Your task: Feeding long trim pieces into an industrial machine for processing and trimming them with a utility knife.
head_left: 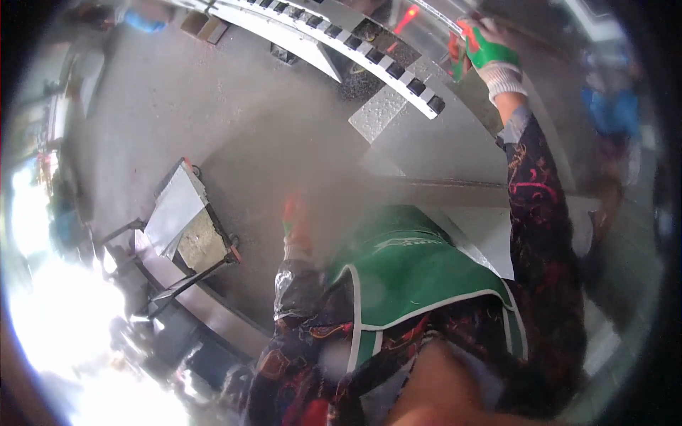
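At the upper right, my right hand [491, 51] is raised in a green, white and orange-red work glove. Its fingers look bent at the end of a shiny metal strip [439, 15]; what they close on is too small to make out. A blurred green and red reflection or second glove shape [455, 58] lies just left of it. My left hand [295, 226], in a similar glove, hangs low left of my green apron [419, 273]. Haze blurs its fingers, so I cannot tell what it holds.
A white machine rail [341, 44] with black blocks curves across the top, with a red light [410, 15] beyond it. A wheeled cart [175, 207] carrying a light panel stands on the grey floor at left. Blue cloth-like shapes [611, 110] show at far right.
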`<state>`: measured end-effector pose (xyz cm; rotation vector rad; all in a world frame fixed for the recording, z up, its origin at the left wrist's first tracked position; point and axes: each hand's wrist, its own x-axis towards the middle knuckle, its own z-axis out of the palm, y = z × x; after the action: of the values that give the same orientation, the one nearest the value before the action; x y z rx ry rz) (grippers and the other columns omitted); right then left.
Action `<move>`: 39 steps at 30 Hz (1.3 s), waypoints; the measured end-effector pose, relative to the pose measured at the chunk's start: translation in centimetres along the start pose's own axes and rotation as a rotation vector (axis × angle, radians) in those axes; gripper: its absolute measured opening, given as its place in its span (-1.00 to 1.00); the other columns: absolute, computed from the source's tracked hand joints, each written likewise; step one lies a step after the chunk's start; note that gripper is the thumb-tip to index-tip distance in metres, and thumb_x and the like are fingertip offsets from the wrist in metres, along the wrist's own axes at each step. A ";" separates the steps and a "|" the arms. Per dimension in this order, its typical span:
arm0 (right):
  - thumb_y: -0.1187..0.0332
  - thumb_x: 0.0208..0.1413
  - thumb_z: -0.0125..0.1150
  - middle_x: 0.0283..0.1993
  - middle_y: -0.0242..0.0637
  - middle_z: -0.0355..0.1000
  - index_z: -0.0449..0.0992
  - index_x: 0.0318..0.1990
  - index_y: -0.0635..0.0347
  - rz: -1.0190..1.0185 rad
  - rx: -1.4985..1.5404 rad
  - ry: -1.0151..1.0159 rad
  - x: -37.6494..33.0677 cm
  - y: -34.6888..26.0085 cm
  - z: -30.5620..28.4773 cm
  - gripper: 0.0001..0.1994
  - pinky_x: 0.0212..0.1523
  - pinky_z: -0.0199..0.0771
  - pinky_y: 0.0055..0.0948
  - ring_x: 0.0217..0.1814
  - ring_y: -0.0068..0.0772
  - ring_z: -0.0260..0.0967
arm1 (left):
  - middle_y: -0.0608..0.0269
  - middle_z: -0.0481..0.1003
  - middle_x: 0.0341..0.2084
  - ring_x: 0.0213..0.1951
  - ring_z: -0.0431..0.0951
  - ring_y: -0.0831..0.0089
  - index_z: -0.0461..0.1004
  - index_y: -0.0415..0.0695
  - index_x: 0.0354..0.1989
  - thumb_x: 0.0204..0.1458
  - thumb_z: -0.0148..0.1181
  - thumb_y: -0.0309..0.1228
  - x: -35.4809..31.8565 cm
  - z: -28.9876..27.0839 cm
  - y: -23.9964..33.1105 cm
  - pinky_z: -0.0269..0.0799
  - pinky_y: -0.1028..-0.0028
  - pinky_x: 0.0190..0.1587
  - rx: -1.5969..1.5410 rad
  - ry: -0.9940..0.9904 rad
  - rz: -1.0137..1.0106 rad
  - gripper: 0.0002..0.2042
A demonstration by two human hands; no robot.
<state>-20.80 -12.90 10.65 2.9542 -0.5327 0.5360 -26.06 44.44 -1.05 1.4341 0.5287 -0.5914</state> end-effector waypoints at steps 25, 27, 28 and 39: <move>-0.13 0.02 0.32 0.49 -0.21 0.15 0.11 0.48 -0.05 -0.070 -0.037 -0.724 -36.4 10.7 -7.8 -0.10 0.53 -0.03 -0.01 0.54 -0.06 0.04 | 0.21 0.63 -0.28 -0.38 0.65 0.34 0.49 -0.11 0.16 0.27 0.17 -0.37 0.5 1.9 -0.2 0.60 0.37 -0.37 0.136 0.254 0.177 -0.69; -0.13 0.02 0.32 0.47 -0.21 0.17 0.15 0.46 -0.03 -0.055 -0.025 -0.741 -36.4 10.6 -7.1 -0.12 0.53 -0.02 -0.01 0.53 -0.06 0.07 | 0.22 0.63 -0.28 -0.37 0.65 0.34 0.52 -0.09 0.12 0.27 0.19 -0.31 0.6 1.0 -0.5 0.59 0.38 -0.36 0.079 0.203 0.206 -0.70; -0.12 0.02 0.32 0.46 -0.21 0.19 0.19 0.44 -0.01 -0.041 -0.031 -0.773 -36.3 10.4 -6.7 -0.14 0.52 -0.01 -0.01 0.51 -0.06 0.09 | 0.22 0.63 -0.28 -0.37 0.65 0.34 0.52 -0.09 0.12 0.27 0.19 -0.31 0.4 0.9 -0.1 0.59 0.38 -0.36 0.081 0.217 0.226 -0.70; -0.03 0.05 0.35 0.23 0.01 0.39 0.35 0.34 0.08 0.087 0.071 -0.417 -37.2 11.8 -17.4 -0.28 0.37 0.22 0.10 0.35 0.14 0.27 | 0.10 0.48 0.11 -0.08 0.62 0.23 0.29 -0.07 0.35 0.27 0.20 -0.10 -4.9 12.4 10.2 0.61 0.29 -0.13 -0.115 -0.028 0.506 -0.45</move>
<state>-63.22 -9.39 13.99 3.1312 -0.6911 -0.0652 -23.16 32.79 10.66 1.3790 0.1594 -0.1724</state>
